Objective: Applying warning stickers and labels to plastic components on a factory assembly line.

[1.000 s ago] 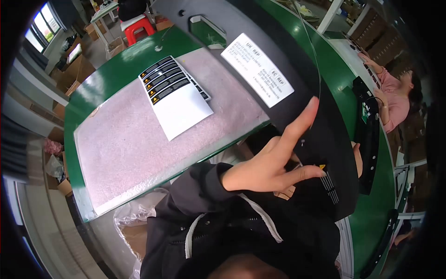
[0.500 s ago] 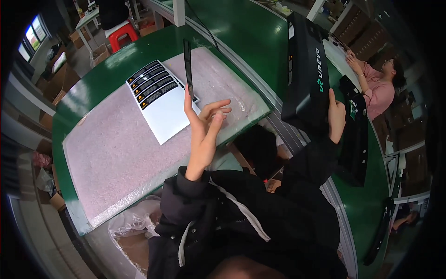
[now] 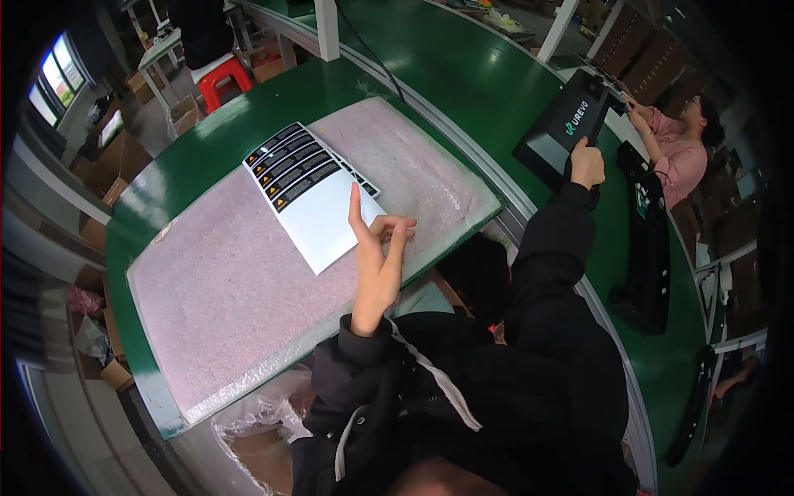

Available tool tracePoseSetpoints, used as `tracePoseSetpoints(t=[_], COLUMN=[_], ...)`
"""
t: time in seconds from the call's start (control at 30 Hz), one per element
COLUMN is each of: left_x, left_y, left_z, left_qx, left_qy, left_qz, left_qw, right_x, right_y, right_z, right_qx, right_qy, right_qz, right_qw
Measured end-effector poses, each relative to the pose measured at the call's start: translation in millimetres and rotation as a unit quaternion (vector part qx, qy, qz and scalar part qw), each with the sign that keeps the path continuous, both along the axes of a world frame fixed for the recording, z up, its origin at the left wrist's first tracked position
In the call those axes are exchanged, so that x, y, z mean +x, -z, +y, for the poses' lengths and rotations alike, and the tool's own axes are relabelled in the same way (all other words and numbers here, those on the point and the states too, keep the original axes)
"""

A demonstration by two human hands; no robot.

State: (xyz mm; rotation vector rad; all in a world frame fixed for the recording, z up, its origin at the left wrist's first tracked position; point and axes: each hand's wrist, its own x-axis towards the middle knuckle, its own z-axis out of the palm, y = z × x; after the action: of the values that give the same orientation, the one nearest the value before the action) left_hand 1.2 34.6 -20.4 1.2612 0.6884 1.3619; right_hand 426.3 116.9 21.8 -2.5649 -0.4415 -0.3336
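Green table point(image 3: 463, 58): right hand point(image 3: 587, 164) grips cover point(image 3: 547, 139) near table's right edge; weak hold could drop it. Left hand point(image 3: 377, 277) unclenched above mat point(image 3: 223, 285).

The left hand point(image 3: 377, 264) is raised in front of the torso with its index finger point(image 3: 356, 208) pointing up, the other fingers loosely bent and the thumb point(image 3: 394, 250) lifted. The right arm point(image 3: 552, 248) reaches forward and outward, well apart from the left, its hand point(image 3: 587, 164) closed in a grip with the fingers curled.
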Motion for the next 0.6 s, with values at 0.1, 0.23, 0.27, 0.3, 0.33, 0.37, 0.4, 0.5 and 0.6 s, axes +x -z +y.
tracePoseSetpoints(t=[0.1,0.23,0.27,0.3,0.33,0.37,0.4,0.5,0.6], left_x=[0.2,3.6,2.5,0.9,-1.2,-4.0,-6.6,-18.2,-42.3], left_y=[0.3,-4.0,-4.7,-4.4,-1.1,1.7,2.4,-3.9,-23.2], left_z=[0.5,0.0,-0.9,-1.9,-0.3,1.1,1.6,-8.9,-30.1], left_qx=[0.003,0.005,0.007,0.006,-0.005,-0.015,-0.024,-0.042,-0.02], left_qy=[0.0,-0.009,-0.012,-0.016,-0.012,-0.008,-0.001,-0.018,-0.055], left_qz=[0.011,0.006,0.0,0.001,-0.017,-0.035,-0.054,-0.079,-0.034], left_qw=[1.0,1.0,1.0,1.0,1.0,0.999,0.998,0.996,0.998], right_x=[19.9,23.3,19.4,3.1,-28.4,-58.6,-79.1,-184.4,-265.9], right_y=[5.1,0.1,-6.6,-14.0,-18.5,-23.0,-28.5,-49.0,-53.0], right_z=[-3.6,-0.5,-2.0,-4.2,-2.3,-1.1,-1.0,-14.6,-32.9], right_qx=[-0.015,-0.046,-0.057,-0.058,-0.066,-0.071,0.06,0.232,0.25], right_qy=[0.013,0.05,0.067,0.062,0.034,0.005,-0.21,-0.598,-0.738], right_qz=[0.024,0.048,0.053,0.054,-0.063,-0.179,-0.189,-0.181,-0.224], right_qw=[1.0,0.997,0.995,0.995,0.995,0.981,0.957,0.746,0.586])
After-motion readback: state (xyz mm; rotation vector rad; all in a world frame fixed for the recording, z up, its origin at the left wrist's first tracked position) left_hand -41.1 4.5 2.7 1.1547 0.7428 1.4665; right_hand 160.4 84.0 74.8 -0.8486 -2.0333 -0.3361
